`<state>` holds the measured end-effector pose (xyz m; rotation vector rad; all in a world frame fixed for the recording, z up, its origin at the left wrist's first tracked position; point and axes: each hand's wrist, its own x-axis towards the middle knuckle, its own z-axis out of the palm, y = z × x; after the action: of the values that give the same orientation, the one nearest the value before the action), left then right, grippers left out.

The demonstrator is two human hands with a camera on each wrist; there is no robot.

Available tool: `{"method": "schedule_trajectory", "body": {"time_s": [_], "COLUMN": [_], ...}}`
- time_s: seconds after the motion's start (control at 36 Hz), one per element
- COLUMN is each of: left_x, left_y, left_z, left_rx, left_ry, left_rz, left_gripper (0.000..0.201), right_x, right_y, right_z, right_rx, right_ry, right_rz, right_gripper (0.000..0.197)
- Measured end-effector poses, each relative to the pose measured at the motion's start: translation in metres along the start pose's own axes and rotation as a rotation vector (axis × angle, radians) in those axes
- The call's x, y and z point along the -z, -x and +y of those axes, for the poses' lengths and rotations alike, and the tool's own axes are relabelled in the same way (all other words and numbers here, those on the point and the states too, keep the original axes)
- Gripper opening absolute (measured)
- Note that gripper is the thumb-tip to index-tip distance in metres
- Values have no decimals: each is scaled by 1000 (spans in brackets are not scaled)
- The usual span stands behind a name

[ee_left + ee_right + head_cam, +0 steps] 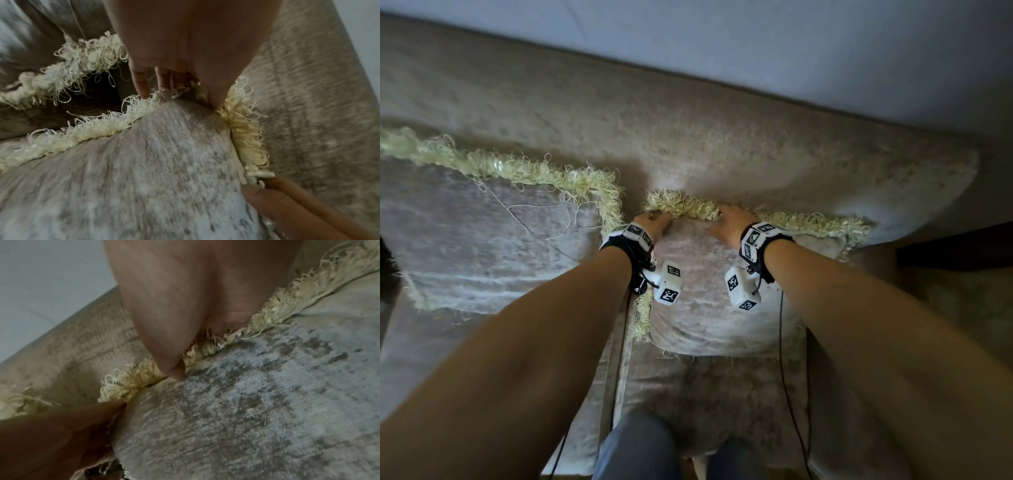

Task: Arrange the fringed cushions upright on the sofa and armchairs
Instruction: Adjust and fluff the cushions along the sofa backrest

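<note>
Your left hand (pixel 652 222) and right hand (pixel 729 222) both pinch the cushion (pixel 719 294) by its fringed top edge against the sofa back (pixel 688 137), a second cushion (pixel 482 240) just beside.

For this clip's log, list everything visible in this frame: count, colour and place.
Fringed velvet cushions: two, grey-beige with cream fringe; one leaning at left, one in the middle, held at its top edge.
Fabric sofa: one, beige, backrest behind both cushions.
Wall: pale blue-grey, above the sofa.
Wrist cameras: two, white with black markers, one on each wrist.
Cables: two, black, hanging from the wrists.
Hands: left hand and right hand, both gripping the middle cushion's fringed top edge.
</note>
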<state>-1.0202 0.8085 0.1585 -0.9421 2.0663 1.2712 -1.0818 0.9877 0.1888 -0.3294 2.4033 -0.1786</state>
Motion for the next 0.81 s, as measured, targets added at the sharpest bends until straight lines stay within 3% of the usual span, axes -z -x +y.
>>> {"method": "schedule_trajectory", "body": {"time_s": [0.19,0.36,0.56,0.67,0.81], "left_x": [-1,2,-4,-9,-17], "left_y": [1,26,67,87,114], "left_z": [-8,6,20,37,61], "left_rx": [-39,-126,-275,-340,-391], "left_ry": [131,133,50,-10,-105], "left_rz": [-34,-8,-40,-74,-109], "left_gripper": [42,27,33,33,33], "right_x": [8,16,23,33,42], "right_y": [6,26,55,79,108], "right_z": [-2,-2,7,14,24], "right_rx": [-20,10,-46,-33,-16], "right_ry": [74,-244,-55,-116,-233], "right_rz": [25,49,-31,-14,-5], "right_gripper": [86,96,106,99,106]}}
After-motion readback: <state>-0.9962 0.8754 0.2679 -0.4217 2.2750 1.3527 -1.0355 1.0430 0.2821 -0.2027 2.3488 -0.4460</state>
